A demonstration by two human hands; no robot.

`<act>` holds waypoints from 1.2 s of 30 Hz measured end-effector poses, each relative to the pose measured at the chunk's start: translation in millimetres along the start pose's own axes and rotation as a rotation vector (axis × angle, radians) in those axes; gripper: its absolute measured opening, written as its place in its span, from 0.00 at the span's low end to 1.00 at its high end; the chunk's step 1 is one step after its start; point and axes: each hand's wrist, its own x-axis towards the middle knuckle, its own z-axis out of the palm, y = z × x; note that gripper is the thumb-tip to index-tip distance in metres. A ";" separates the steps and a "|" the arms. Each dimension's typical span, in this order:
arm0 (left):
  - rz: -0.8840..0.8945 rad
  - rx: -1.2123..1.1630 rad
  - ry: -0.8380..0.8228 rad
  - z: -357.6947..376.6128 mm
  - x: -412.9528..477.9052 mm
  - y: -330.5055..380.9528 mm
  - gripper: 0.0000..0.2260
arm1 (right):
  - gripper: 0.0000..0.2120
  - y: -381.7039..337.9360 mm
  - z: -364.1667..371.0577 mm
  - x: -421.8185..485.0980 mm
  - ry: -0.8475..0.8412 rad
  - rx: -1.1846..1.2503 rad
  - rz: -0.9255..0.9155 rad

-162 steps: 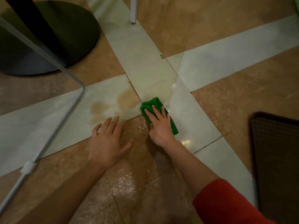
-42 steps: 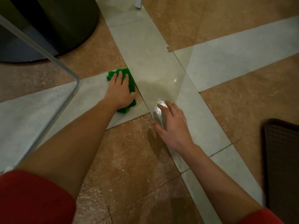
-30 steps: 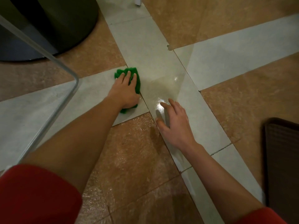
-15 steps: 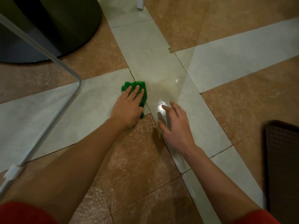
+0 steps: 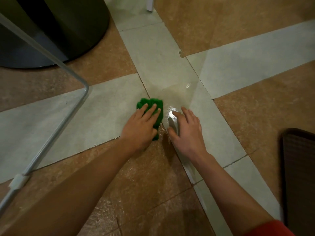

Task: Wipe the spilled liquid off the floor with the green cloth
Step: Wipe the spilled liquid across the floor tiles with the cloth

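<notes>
At frame centre, the left hand (image 5: 140, 128) pressed straight fingers (image 5: 152, 109) on a crumpled green cloth (image 5: 150, 102) beside spilled liquid (image 5: 172, 93); the right hand (image 5: 188, 133) lay splayed. The cloth looked soft, light, best palmed from above.

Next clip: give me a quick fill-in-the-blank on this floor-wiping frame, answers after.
The cloth is ____ in colour. The left hand presses on the ____. The right hand, fingers spread on the floor, holds ____. The dark mat lies at the picture's ____ edge.
Answers: green; cloth; nothing; right.
</notes>
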 end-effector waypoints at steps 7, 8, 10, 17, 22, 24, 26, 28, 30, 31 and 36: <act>-0.232 -0.148 0.035 -4.5 27.7 9.7 0.27 | 0.25 2.8 -5.3 1.0 0.005 0.019 0.027; -0.214 -0.148 0.032 -2.3 24.3 14.1 0.27 | 0.25 1.2 -3.9 2.4 0.003 0.016 0.028; -0.110 -0.101 0.008 1.6 14.4 13.1 0.28 | 0.25 -3.0 -1.2 6.5 -0.001 0.005 0.013; -0.252 -0.129 0.088 -5.9 29.9 -28.1 0.27 | 0.28 1.1 -9.1 22.7 -0.065 -0.097 0.012; -0.398 -0.143 0.064 -12.9 72.0 -66.3 0.27 | 0.28 7.4 -19.6 15.8 -0.081 -0.070 0.026; -0.447 -0.148 0.084 -12.2 84.0 -64.2 0.26 | 0.28 11.6 -23.5 9.1 -0.089 -0.061 0.025; -0.518 -0.178 0.107 -13.6 89.3 -56.4 0.26 | 0.28 14.3 -24.0 3.8 -0.093 -0.048 0.028; -0.545 -0.212 0.107 -16.2 91.5 -48.0 0.26 | 0.28 15.3 -23.8 -0.2 -0.084 -0.032 0.025; -0.485 -0.205 0.106 -17.9 92.4 -41.5 0.26 | 0.27 14.1 -23.0 -2.0 -0.079 -0.021 0.021; -0.439 -0.190 0.111 -17.9 92.5 -39.0 0.25 | 0.27 12.9 -22.5 -1.0 -0.076 -0.022 0.015; -0.169 -0.135 0.078 -9.2 76.9 -26.3 0.26 | 0.26 8.6 -21.8 7.9 -0.065 -0.038 0.012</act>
